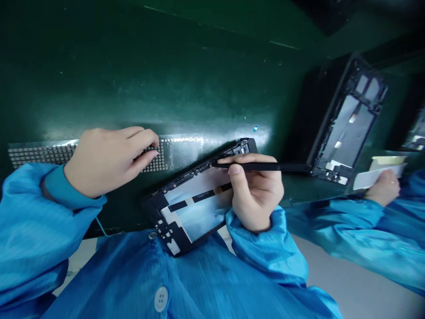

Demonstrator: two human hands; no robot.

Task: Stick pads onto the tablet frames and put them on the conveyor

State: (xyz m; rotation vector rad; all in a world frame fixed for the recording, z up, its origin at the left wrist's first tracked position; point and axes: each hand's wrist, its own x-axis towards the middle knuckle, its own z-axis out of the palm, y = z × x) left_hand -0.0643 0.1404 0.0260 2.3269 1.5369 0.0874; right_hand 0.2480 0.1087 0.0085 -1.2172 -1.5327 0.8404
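Black tweezers are gripped in my right hand, their tip touching or just over the upper edge of an open phone chassis. The chassis lies tilted at the table's near edge, its silver inside and a dark flex strip facing up. My left hand rests over a sheet of small square grey pads on clear film. Its thumb and forefinger are brought close together at the sheet's right part; whether a pad is between them is too small to tell.
To the right, a stack of black phone chassis stands on the green table. Beyond it a co-worker's hand holds a white striped sheet. A tiny blue piece lies above my right hand. Another chassis shows at the right edge.
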